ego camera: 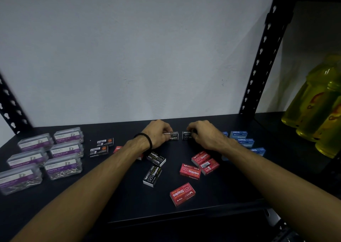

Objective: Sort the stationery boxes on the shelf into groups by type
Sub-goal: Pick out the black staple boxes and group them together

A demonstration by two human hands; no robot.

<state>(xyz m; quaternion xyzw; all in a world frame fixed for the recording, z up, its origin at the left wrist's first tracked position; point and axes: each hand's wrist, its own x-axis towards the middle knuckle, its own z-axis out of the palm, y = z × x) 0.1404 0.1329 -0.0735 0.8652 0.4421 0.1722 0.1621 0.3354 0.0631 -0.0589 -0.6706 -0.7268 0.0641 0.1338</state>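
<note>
My left hand (157,133) grips a black staples box (173,136) near the back middle of the dark shelf (118,195). My right hand (203,133) grips a second black staples box (186,136) just beside it. Two more black boxes (156,158) (152,176) lie between my forearms, and two others (105,142) (98,151) rest to the left. Several red staples boxes (190,171) (182,193) are scattered at the centre right. Blue staples boxes (238,134) sit grouped at the right. Clear paper clip boxes (63,166) stand in rows at the left.
Black perforated uprights (262,57) frame the shelf, with a white wall behind. Yellow bottles (317,103) stand on the neighbouring shelf at the far right. One red box (117,149) is partly hidden under my left forearm.
</note>
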